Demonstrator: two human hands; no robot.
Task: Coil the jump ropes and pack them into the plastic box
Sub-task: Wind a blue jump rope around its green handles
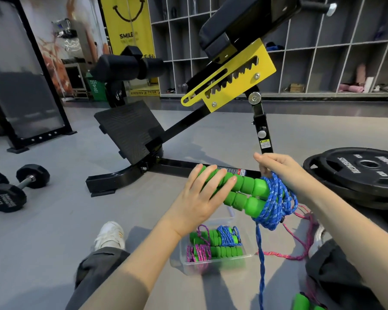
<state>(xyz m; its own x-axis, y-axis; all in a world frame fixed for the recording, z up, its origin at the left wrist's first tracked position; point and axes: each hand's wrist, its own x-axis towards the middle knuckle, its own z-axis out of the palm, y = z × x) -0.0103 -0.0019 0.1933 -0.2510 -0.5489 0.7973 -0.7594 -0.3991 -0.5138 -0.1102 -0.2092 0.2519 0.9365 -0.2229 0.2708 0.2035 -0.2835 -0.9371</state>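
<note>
Coiling is under way: the left hand (202,198) clasps two green handles (249,189) in the air, while the right hand (278,171) pinches the blue rope (276,202) looped thickly round their ends. Its loose tail hangs down. The next move is likely to wind that in, then lower the bundle into the plastic box (179,262) directly beneath the hands.
</note>
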